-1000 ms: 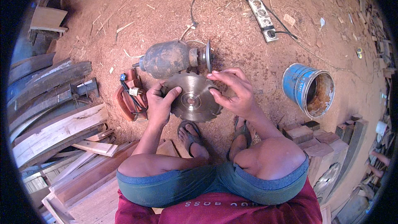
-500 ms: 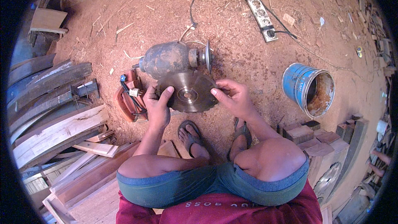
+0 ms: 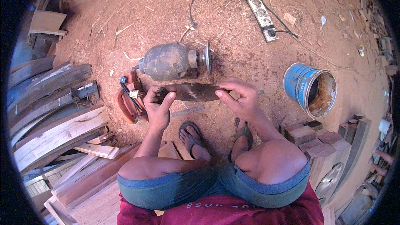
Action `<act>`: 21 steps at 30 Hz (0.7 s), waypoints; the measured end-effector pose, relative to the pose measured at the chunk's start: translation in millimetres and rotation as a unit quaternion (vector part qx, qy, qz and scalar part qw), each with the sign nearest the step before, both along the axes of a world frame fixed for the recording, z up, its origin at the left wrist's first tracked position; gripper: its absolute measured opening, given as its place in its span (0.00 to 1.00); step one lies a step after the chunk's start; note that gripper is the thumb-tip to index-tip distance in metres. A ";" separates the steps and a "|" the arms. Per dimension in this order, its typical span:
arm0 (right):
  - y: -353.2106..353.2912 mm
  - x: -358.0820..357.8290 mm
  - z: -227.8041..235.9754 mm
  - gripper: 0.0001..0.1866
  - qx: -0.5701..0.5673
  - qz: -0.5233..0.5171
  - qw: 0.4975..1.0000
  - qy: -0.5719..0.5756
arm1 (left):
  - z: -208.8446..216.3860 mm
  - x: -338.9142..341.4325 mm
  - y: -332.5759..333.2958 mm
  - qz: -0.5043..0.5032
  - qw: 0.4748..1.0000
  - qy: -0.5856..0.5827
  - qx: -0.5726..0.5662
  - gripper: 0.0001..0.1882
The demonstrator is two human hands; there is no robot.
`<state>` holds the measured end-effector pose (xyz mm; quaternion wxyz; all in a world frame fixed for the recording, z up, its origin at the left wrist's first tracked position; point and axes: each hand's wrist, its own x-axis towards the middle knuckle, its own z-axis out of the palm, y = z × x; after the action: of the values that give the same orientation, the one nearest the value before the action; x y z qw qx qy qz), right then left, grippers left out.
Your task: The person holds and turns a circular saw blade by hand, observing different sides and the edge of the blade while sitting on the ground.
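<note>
A dark circular saw blade (image 3: 189, 92) is held up between my two hands, tilted so steeply that it looks like a thin band. My left hand (image 3: 158, 107) pinches its left rim, thumb on the near face. On the opposite rim, my right hand (image 3: 241, 96) grips with thumb and bent fingers. Just beyond the blade lies a worn electric motor (image 3: 164, 61) with a grinding disc (image 3: 208, 58) on its right-end shaft. An orange power tool (image 3: 128, 100) with a black cord and pale plug sits left of my left hand.
A white power strip (image 3: 261, 17) with cords lies at the far right. Nearer stands a rusty blue can (image 3: 309, 89), tipped over. Wooden boards (image 3: 62, 131) pile up on the left. Wood blocks (image 3: 321, 141) and another saw blade (image 3: 332, 178) are at the right. Sawdust covers the ground.
The saw blade has been tilted from showing its broad round face to nearly edge-on. Both hands keep their hold on its rim, and a flat strip on the ground beneath now shows.
</note>
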<state>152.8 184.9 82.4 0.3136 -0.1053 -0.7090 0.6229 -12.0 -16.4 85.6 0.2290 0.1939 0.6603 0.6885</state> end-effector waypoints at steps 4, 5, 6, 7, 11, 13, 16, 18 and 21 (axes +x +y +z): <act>0.0 -0.9 -1.5 0.06 0.006 -0.006 1.000 0.006 | 3.0 0.9 2.8 0.001 1.000 0.008 0.001 0.09; -0.2 -0.4 -2.1 0.06 0.006 -0.006 1.000 0.006 | 2.9 0.4 2.5 0.001 1.000 0.008 0.001 0.09; -0.1 0.8 -2.9 0.06 -0.014 -0.004 0.999 -0.032 | 2.3 -0.5 2.1 -0.003 1.000 0.008 -0.015 0.09; -0.4 1.6 -4.2 0.07 -0.033 -0.003 0.997 -0.070 | 1.9 -1.0 2.5 -0.007 0.999 0.007 -0.031 0.09; -7.9 0.3 -27.7 0.09 -0.195 -0.005 0.969 -0.154 | -9.4 3.2 6.6 -0.035 0.989 -0.034 -0.137 0.09; -9.5 -2.2 -43.0 0.12 -0.208 0.007 0.968 -0.143 | -24.8 7.2 3.8 -0.025 0.985 -0.083 -0.147 0.09; -13.9 0.1 -70.1 0.13 -0.194 -0.004 0.965 -0.174 | -40.4 16.7 6.2 -0.008 0.979 -0.145 -0.142 0.10; -16.7 -0.6 -81.8 0.13 -0.186 -0.010 0.966 -0.180 | -49.5 17.5 3.1 -0.020 0.976 -0.143 -0.165 0.11; -16.2 -4.1 -83.9 0.14 -0.167 -0.020 0.965 -0.203 | -51.0 19.0 6.4 -0.018 0.973 -0.135 -0.186 0.12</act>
<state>148.7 168.7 -1.5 0.1531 -0.2944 -0.6413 0.6919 7.0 -10.0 34.6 0.3606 0.0653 0.7361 0.5691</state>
